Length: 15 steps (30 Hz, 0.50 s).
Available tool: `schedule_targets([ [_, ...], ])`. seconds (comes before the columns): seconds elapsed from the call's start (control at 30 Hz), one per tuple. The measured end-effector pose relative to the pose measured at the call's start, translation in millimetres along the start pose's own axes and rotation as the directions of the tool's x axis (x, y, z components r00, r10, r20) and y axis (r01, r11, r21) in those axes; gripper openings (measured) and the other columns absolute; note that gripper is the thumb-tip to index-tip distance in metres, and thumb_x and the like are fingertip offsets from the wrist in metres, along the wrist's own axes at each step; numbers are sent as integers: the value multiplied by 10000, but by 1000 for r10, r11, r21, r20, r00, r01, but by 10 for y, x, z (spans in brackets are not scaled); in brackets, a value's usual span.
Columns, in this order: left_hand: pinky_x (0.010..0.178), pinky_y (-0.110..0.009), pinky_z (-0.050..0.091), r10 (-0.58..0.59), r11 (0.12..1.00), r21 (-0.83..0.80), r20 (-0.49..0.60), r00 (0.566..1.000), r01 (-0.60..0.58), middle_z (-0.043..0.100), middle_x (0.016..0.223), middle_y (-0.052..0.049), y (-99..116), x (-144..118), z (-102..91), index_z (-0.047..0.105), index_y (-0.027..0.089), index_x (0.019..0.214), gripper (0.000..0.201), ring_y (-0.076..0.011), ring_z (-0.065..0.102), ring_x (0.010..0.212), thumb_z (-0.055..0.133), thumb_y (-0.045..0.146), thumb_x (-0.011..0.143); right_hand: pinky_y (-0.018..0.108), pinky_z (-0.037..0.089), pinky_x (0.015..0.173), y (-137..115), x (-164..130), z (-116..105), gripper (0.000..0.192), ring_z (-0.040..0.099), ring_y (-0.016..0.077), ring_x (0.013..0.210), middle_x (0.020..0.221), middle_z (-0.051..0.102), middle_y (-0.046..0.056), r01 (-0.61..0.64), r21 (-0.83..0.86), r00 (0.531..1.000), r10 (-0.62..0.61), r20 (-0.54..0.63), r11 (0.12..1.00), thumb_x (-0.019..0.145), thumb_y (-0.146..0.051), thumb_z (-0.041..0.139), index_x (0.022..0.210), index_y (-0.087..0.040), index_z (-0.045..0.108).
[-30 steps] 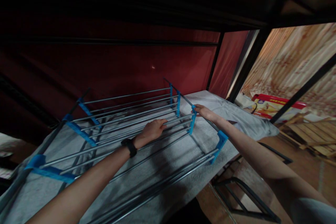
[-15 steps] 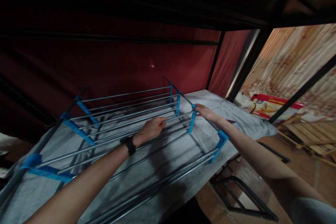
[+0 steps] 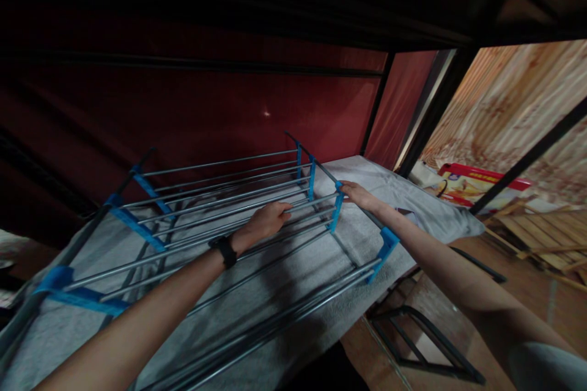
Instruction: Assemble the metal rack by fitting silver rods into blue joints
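Note:
A shoe rack of grey metal tubes and blue plastic brackets lies on a grey blanket. My left hand, with a black band at its wrist, is closed around one metal tube near the rack's middle. At the rack's right side, my right hand grips a blue bracket where it meets the dark side pole. Part of that grip is hidden behind the fingers. Several loose metal tubes lie along the blanket's near edge.
A dark red wall panel stands behind the rack, and a black metal frame surrounds the blanket. On the floor at right are a black ladder-like frame, wooden slats and a red-and-yellow box.

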<state>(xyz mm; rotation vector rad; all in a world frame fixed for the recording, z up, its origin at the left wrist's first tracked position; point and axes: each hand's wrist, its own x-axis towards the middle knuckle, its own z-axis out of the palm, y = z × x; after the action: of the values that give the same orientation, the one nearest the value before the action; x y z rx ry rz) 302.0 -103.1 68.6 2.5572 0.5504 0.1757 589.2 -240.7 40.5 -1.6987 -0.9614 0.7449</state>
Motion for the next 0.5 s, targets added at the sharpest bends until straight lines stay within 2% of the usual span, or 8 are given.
schedule_targets([
  [0.17,913,-363,525,35,999,-7,1,999,-35,772,1051,-92,27,1,-12,738,152,1063,310,-274,688,1033,486,239,905,278,550,816,-13,9,10,157,629,195,902,883,687,30,-21,-12,1000,21,-13,1000,885,-264,556,973,-205,673],
  [0.3,1024,-383,502,97,995,16,-68,993,-96,709,1261,-140,38,-19,-71,682,128,1250,417,-278,653,1163,527,309,908,292,556,815,2,20,22,158,644,194,905,939,703,42,-66,15,996,67,-56,998,912,-262,541,992,-201,663],
  [0.4,1118,-428,444,107,986,141,-133,985,-88,635,1381,-173,-13,-149,-321,621,109,1347,541,-306,589,1281,532,426,917,308,558,857,-8,7,28,184,649,200,927,949,716,44,-66,42,996,68,-56,997,957,-313,515,956,-197,657],
  [0.5,1148,-434,417,28,979,201,-269,963,27,620,1411,-144,-236,-481,-815,612,140,1360,607,-303,568,1314,488,550,930,321,542,931,-61,-27,26,314,660,204,924,911,732,61,-99,120,993,106,-46,988,1013,-386,453,901,-176,657],
])
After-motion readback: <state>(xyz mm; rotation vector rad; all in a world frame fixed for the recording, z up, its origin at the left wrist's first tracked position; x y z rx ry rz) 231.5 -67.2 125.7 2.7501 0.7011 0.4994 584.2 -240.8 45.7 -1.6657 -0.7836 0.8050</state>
